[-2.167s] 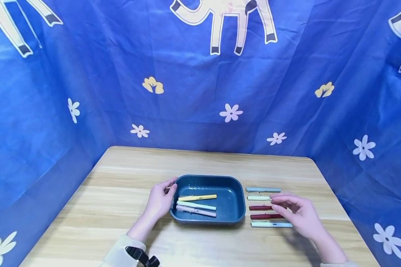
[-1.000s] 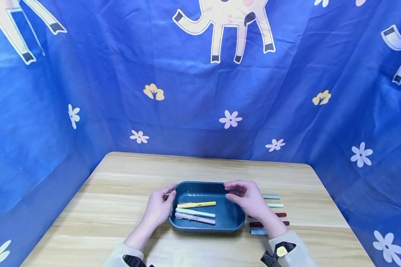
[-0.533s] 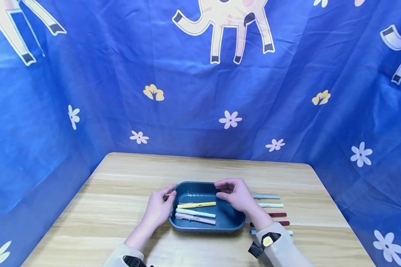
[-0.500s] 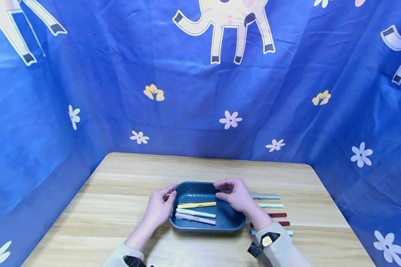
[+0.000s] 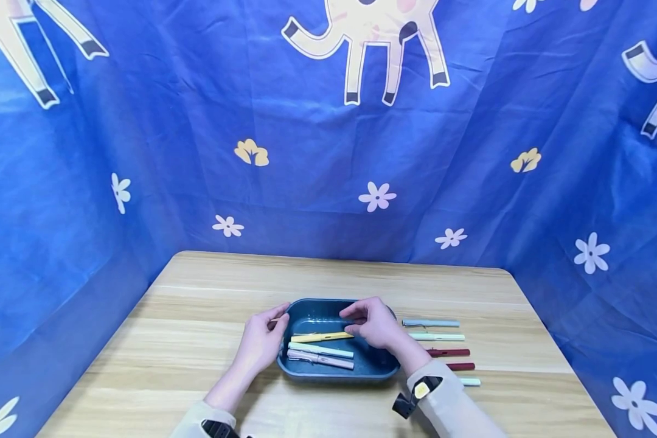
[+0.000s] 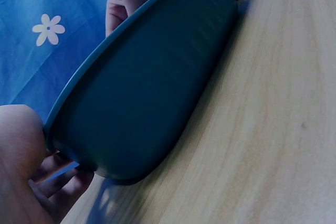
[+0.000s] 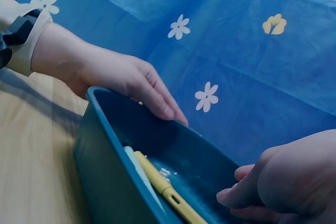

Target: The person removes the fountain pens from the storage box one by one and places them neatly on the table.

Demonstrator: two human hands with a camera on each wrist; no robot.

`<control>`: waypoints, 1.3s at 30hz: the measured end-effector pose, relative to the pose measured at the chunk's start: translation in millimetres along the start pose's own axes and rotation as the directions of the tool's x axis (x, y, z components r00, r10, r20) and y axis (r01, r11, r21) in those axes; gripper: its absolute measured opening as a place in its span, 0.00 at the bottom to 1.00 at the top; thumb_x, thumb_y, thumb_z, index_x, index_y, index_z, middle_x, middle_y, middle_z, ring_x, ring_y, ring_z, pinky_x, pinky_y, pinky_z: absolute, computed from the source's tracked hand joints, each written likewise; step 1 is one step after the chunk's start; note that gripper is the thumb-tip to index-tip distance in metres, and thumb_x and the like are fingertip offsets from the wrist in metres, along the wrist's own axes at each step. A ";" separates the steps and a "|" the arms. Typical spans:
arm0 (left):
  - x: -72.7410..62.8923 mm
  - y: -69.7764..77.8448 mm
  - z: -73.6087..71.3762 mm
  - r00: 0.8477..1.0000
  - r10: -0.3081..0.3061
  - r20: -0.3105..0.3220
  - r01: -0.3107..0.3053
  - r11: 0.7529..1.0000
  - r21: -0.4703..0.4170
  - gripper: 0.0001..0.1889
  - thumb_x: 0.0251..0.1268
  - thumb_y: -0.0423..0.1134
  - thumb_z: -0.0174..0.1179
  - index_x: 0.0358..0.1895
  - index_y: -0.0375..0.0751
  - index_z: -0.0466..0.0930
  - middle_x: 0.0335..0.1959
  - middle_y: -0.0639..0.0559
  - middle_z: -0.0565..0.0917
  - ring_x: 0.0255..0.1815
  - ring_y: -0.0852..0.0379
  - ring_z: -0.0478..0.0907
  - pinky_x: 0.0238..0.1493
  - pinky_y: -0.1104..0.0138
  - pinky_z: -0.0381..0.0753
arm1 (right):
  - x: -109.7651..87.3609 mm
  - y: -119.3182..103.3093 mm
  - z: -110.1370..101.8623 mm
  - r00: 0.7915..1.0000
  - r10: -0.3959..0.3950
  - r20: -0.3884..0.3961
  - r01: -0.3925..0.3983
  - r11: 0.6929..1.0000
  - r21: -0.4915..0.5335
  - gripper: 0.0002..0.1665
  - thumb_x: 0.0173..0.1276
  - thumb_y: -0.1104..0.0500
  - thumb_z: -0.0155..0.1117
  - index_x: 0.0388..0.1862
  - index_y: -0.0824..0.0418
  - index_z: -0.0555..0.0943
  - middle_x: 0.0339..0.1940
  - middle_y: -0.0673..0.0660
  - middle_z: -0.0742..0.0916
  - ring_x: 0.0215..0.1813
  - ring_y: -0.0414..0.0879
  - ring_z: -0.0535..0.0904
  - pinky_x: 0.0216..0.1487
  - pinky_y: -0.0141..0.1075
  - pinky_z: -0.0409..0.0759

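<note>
A dark teal box [image 5: 339, 378] stands on the table. In it lie a yellow pen [image 5: 317, 337], a pale mint pen [image 5: 322, 350] and a lilac pen [image 5: 322, 360]. My left hand [image 5: 258, 340] grips the box's left end at the rim; in the left wrist view its fingers lie against the outer wall. Over the right half of the box hovers my right hand [image 5: 379, 326], fingers loosely bent, holding nothing that I can see. Its thumb is close to the yellow pen's right end; whether they touch is unclear. The right wrist view shows the yellow pen [image 7: 167, 190] below the fingers.
Right of the box several pens lie in a column: a grey-blue pen [image 5: 432, 323], a mint pen [image 5: 440, 336], two dark red pens [image 5: 453, 353] and a light blue pen [image 5: 471, 382], partly hidden by my right arm. A blue patterned curtain [image 5: 306, 182] surrounds the table.
My right hand has moved left from the pens on the table to above the box, its thumb now close to the yellow pen. My left hand stays at the box's left end.
</note>
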State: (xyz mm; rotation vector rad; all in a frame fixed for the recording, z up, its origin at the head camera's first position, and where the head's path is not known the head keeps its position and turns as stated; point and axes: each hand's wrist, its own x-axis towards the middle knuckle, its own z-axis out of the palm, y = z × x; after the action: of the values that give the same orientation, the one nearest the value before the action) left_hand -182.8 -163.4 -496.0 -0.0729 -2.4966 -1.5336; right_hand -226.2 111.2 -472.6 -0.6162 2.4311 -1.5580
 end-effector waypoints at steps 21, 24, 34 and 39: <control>-1.9 0.1 1.1 1.000 -0.021 0.009 0.021 1.000 -0.012 0.18 0.80 0.32 0.59 0.67 0.31 0.81 0.61 0.34 0.84 0.58 0.42 0.86 0.60 0.53 0.85 | 3.6 2.4 14.9 0.996 0.070 0.053 -0.051 0.951 -0.305 0.12 0.58 0.74 0.80 0.38 0.62 0.90 0.34 0.48 0.89 0.38 0.41 0.82 0.45 0.40 0.85; -2.1 0.1 1.1 1.000 -0.018 0.004 0.018 1.000 -0.008 0.18 0.80 0.32 0.59 0.67 0.31 0.81 0.61 0.34 0.84 0.58 0.41 0.86 0.58 0.54 0.86 | 3.3 1.6 15.7 0.997 0.065 0.048 -0.044 0.935 -0.352 0.12 0.57 0.73 0.80 0.37 0.62 0.89 0.32 0.46 0.87 0.36 0.40 0.80 0.42 0.37 0.83; -2.0 0.2 0.6 1.000 -0.029 0.005 0.029 0.999 -0.030 0.18 0.80 0.33 0.59 0.67 0.31 0.81 0.58 0.35 0.86 0.53 0.45 0.88 0.44 0.65 0.89 | 3.6 1.7 14.9 0.996 0.060 0.059 -0.035 0.932 -0.360 0.11 0.59 0.75 0.77 0.36 0.63 0.89 0.30 0.51 0.87 0.33 0.39 0.79 0.38 0.34 0.82; -0.8 -0.2 0.0 1.000 -0.021 0.005 0.021 1.000 -0.020 0.18 0.80 0.33 0.59 0.67 0.32 0.81 0.61 0.35 0.85 0.56 0.43 0.87 0.54 0.57 0.88 | 3.7 1.7 9.8 0.998 0.038 0.057 -0.017 0.945 -0.327 0.11 0.61 0.75 0.76 0.35 0.61 0.88 0.29 0.46 0.85 0.33 0.39 0.79 0.38 0.34 0.82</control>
State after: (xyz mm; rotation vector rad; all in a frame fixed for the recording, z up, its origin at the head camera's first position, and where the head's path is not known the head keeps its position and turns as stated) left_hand -182.0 -163.4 -496.3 -0.0539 -2.4941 -1.5679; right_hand -226.2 102.1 -478.1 -0.6696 2.6585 -1.1123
